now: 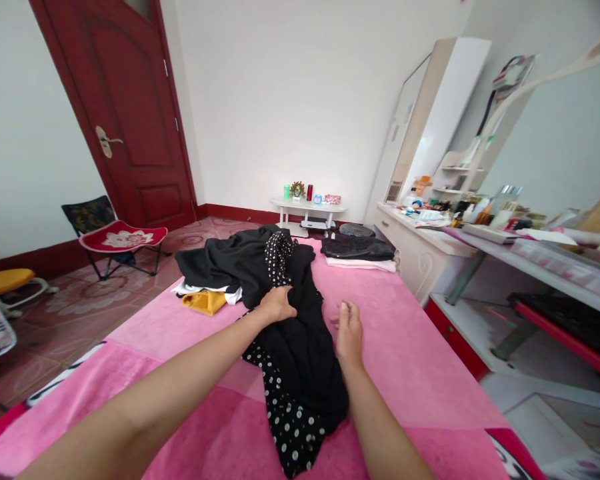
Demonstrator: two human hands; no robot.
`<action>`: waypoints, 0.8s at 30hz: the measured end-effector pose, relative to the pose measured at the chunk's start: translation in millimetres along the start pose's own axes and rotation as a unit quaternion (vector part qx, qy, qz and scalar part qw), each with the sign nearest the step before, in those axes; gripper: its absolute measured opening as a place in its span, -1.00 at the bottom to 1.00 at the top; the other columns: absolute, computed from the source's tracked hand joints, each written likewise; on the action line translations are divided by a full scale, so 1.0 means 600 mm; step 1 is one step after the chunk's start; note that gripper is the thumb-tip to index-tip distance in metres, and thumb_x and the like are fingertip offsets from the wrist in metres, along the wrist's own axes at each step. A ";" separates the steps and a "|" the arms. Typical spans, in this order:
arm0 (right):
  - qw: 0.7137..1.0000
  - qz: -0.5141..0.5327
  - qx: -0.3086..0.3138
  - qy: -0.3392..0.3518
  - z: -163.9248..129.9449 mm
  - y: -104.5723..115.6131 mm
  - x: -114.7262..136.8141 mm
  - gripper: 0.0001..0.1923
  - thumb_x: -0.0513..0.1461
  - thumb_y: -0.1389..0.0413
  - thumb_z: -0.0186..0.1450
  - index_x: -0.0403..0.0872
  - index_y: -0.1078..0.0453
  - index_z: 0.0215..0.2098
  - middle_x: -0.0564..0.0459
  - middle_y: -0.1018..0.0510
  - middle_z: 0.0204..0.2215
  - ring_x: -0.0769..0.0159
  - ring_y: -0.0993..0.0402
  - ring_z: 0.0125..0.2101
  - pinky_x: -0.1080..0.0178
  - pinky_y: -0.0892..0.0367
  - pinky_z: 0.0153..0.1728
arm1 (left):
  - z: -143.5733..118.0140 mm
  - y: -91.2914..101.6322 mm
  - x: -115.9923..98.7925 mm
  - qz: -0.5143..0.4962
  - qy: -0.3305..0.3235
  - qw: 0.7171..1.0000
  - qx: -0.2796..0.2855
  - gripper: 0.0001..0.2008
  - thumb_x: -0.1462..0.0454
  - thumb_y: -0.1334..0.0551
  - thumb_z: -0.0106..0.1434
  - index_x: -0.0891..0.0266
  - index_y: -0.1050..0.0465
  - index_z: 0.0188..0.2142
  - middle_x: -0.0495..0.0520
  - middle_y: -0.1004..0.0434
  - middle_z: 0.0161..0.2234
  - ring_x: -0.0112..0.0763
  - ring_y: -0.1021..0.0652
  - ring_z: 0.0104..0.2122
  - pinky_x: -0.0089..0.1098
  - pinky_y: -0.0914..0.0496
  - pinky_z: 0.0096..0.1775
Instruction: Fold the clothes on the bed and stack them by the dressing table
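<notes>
A black garment with white polka-dot parts [305, 360] lies spread and rumpled lengthwise over the pink bed cover [400, 373]. My left hand [279, 305] is closed on its fabric near the middle, with the fingertips partly hidden in the folds. Just right of the garment, my right hand [349, 327] hovers over the cover with its fingers loosely bent and apart, and nothing shows in it. Beyond the left hand, more black cloth [230, 260] is heaped on the bed, on top of white clothing and a yellow piece of clothing [205, 302].
A folded stack of black and pale clothes [357, 250] sits at the far right of the bed. A small white table [310, 205] stands by the wall. To the left is a red-seated folding chair [123, 238]; a cluttered dresser [425, 230] lines the right side.
</notes>
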State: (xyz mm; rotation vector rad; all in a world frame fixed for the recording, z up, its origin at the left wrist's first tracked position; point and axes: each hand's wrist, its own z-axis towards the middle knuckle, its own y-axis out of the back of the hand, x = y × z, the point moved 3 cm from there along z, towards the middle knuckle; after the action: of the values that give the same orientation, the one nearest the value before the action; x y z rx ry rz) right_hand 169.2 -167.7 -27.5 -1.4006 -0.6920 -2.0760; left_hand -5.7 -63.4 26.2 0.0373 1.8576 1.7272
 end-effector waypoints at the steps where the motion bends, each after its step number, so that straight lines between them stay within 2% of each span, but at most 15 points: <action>1: 0.999 0.032 -0.033 -0.018 0.002 0.006 -0.005 -0.42 0.14 0.13 0.27 -0.10 -0.26 0.02 -0.10 -0.49 -0.12 0.28 -0.47 -0.35 0.24 -0.36 -0.33 | -0.009 0.003 -0.015 -0.005 -0.039 0.999 0.016 -0.27 0.25 -0.33 -0.11 0.15 -0.30 0.12 0.06 -0.44 0.04 -0.17 -0.46 0.01 -0.39 -0.33 -0.03; 3: 0.989 0.103 -0.092 -0.048 0.008 0.017 -0.016 -0.37 0.17 0.17 0.26 -0.09 -0.21 0.05 -0.12 -0.43 -0.05 0.30 -0.47 -0.35 0.27 -0.36 -0.42 | -0.034 0.008 -0.052 -0.005 -0.164 0.984 0.068 -0.35 0.32 -0.30 -0.12 0.03 -0.39 0.04 -0.08 -0.50 -0.04 -0.24 -0.48 -0.04 -0.44 -0.34 -0.06; 6: 0.963 0.204 -0.150 -0.096 0.017 0.034 -0.035 -0.34 0.20 0.20 0.24 -0.06 -0.17 0.07 -0.12 -0.37 0.01 0.28 -0.48 -0.25 0.22 -0.41 -0.33 | -0.087 0.015 -0.101 0.027 -0.371 0.918 0.138 -0.38 0.40 -0.23 -0.10 -0.04 -0.40 0.01 -0.11 -0.52 -0.10 -0.26 -0.50 -0.10 -0.42 -0.35 -0.12; 7: 0.954 0.228 -0.156 -0.114 0.019 0.038 -0.041 -0.33 0.21 0.21 0.23 -0.06 -0.16 0.07 -0.12 -0.37 0.01 0.26 -0.48 -0.20 0.19 -0.41 -0.27 | -0.104 0.018 -0.110 0.040 -0.410 0.900 0.142 -0.37 0.41 -0.21 -0.09 -0.04 -0.39 0.03 -0.08 -0.51 -0.10 -0.25 -0.49 -0.10 -0.40 -0.35 -0.13; 9: 0.947 0.252 -0.145 -0.137 0.021 0.042 -0.048 -0.31 0.23 0.21 0.21 -0.06 -0.16 0.06 -0.12 -0.38 0.00 0.21 -0.45 -0.11 0.13 -0.41 -0.17 | -0.131 0.022 -0.113 0.059 -0.431 0.892 0.126 -0.34 0.43 -0.20 -0.07 -0.02 -0.35 0.07 -0.04 -0.49 -0.11 -0.24 -0.47 -0.11 -0.37 -0.35 -0.12; 11: 0.954 0.240 -0.128 -0.131 0.018 0.044 -0.044 -0.31 0.22 0.18 0.21 -0.07 -0.15 0.07 -0.13 -0.36 0.02 0.18 -0.42 -0.05 0.10 -0.39 -0.11 | -0.152 0.024 -0.100 0.066 -0.418 0.900 0.104 -0.29 0.42 -0.21 -0.06 0.01 -0.28 0.12 0.01 -0.47 -0.11 -0.21 -0.44 -0.11 -0.32 -0.33 -0.08; 13: 0.972 0.174 -0.125 -0.098 0.012 0.046 -0.029 -0.34 0.18 0.10 0.21 -0.08 -0.15 0.08 -0.13 -0.34 0.05 0.16 -0.37 -0.01 0.09 -0.33 -0.04 | -0.167 0.024 -0.072 0.047 -0.377 0.922 0.072 -0.21 0.39 -0.26 -0.06 0.00 -0.16 0.20 0.04 -0.40 -0.02 -0.18 -0.39 -0.04 -0.25 -0.28 0.01; 15: 0.989 0.082 -0.120 -0.041 0.008 0.046 -0.004 -0.37 0.12 0.02 0.21 -0.08 -0.17 0.10 -0.13 -0.31 0.08 0.13 -0.30 0.05 0.08 -0.25 0.04 | -0.179 0.023 -0.033 0.007 -0.302 0.953 0.039 -0.11 0.30 -0.32 -0.06 -0.02 -0.01 0.26 0.07 -0.28 0.11 -0.13 -0.31 0.07 -0.18 -0.21 0.09; 17: 0.996 0.013 -0.088 0.030 0.011 0.040 0.027 -0.39 0.07 -0.03 0.22 -0.07 -0.16 0.12 -0.13 -0.29 0.10 0.13 -0.23 0.09 0.08 -0.20 0.07 | -0.190 0.021 0.008 -0.033 -0.212 0.976 0.038 -0.03 0.16 -0.36 -0.07 0.02 0.08 0.29 0.12 -0.15 0.20 -0.07 -0.24 0.14 -0.13 -0.16 0.13; 20: 0.991 -0.071 -0.007 0.113 0.035 0.022 0.063 -0.33 0.05 -0.06 0.19 -0.06 -0.11 0.18 -0.13 -0.25 0.14 0.11 -0.14 0.15 0.05 -0.10 0.13 | -0.210 0.015 0.049 -0.056 -0.136 0.987 0.072 0.08 0.02 -0.38 -0.11 0.11 0.14 0.31 0.21 -0.08 0.24 0.01 -0.19 0.18 -0.11 -0.14 0.15; 22: 0.979 -0.159 0.057 0.117 0.059 0.004 0.069 -0.20 0.06 -0.13 0.11 -0.08 -0.07 0.21 -0.17 -0.21 0.16 0.06 -0.09 0.18 0.03 -0.05 0.16 | -0.223 0.013 0.056 -0.047 -0.128 0.988 0.074 0.11 0.00 -0.40 -0.16 0.10 0.13 0.31 0.22 -0.11 0.22 0.04 -0.18 0.19 -0.09 -0.12 0.16; 24: 0.951 -0.268 0.117 0.096 0.082 -0.013 0.062 -0.12 0.04 -0.20 0.01 -0.08 -0.08 0.22 -0.20 -0.22 0.14 0.02 -0.13 0.15 0.03 -0.10 0.12 | -0.233 0.011 0.052 -0.039 -0.128 0.989 0.067 0.13 0.03 -0.41 -0.20 0.07 0.11 0.31 0.21 -0.15 0.20 0.04 -0.21 0.17 -0.09 -0.13 0.15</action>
State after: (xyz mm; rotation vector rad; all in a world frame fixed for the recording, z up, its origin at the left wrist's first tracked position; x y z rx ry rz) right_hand 184.7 -134.1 22.4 -0.9258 -1.2978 -2.3887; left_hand -94.3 -175.3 16.8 0.2259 1.7568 1.4690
